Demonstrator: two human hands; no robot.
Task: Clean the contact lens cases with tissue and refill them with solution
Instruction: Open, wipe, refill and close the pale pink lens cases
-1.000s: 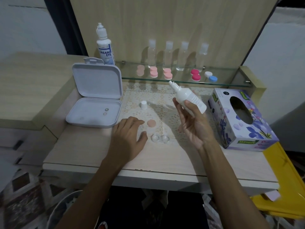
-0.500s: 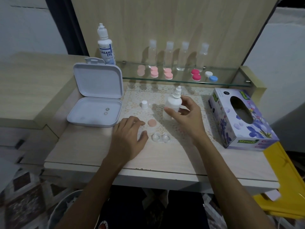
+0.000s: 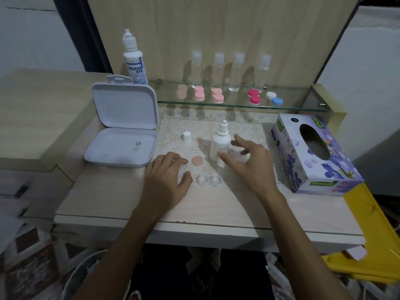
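The scene is lit dimly and coolly from above. Soft shadows are cast behind the clear bottles [image 3: 218,71] at upper centre. Motion blur is seen on the right hand [image 3: 249,164]. Straight edges are bowed toward the frame's borders.

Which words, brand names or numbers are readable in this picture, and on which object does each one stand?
"DREAM EYE": on the label of the tall solution bottle at the back left.
Tissue box: green logos and other small print, too blurred to read.
Small white bottle: no text visible.
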